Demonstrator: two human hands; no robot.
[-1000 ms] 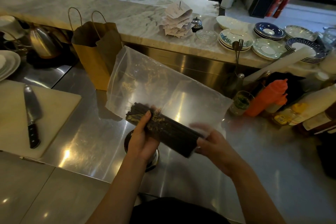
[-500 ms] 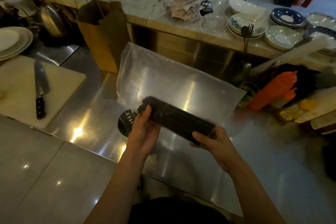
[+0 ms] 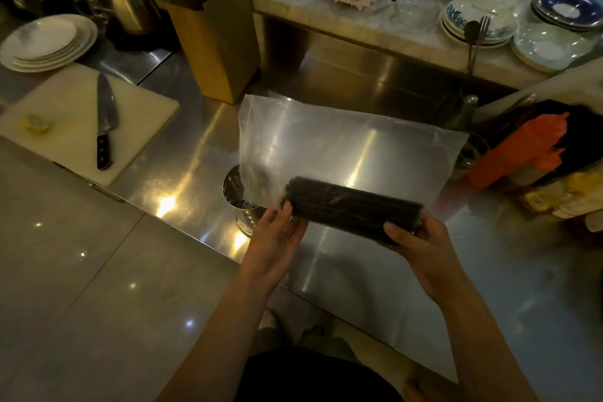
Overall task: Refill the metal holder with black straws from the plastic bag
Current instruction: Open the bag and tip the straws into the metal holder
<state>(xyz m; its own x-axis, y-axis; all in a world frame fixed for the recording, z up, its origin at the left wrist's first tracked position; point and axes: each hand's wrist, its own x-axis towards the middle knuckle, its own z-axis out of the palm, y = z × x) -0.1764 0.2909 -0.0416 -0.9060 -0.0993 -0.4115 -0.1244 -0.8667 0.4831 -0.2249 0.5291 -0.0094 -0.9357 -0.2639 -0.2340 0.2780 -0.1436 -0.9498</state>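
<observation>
Straws (image 3: 352, 206) levelled out mid-frame in the bag (image 3: 342, 143), right hand (image 3: 421, 238) gripping, left hand (image 3: 277, 238) flat-fingered; a slack grip risked spilling past the holder (image 3: 235, 189).

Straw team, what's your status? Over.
Left hand flat against straws. Right hand holds straws in bag. Holder partly behind bag corner.

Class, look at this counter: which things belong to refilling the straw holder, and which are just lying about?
For the job: black straws, plastic bag, metal holder, left hand, right hand.
Lying about: knife, cutting board, paper bag, white plates, orange bottle.
</observation>
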